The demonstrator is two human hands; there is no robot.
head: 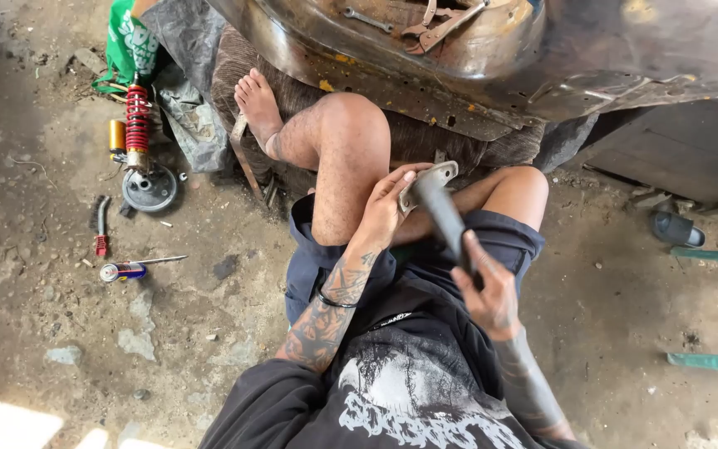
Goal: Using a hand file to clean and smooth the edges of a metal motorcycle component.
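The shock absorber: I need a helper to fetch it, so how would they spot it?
Look on the dirt floor at the upper left, just below the green bag. The shock absorber lies there beside a round metal disc. Its bright red coil spring and gold canister set it apart from the nearby hand tools.

- The bracket (428, 179) in the left hand (386, 212) is dull grey metal, matt and worn.
- The tool handle (445, 218) in the right hand (489, 291) looks dark, smooth and matt.
- The floor (35, 324) is rough, dusty concrete.
- The shock absorber (137, 125) has a glossy red coil.
- The large body panel (542, 58) is bare, rusty metal with a faint sheen.
- The shorts (326, 258) are dark cloth.
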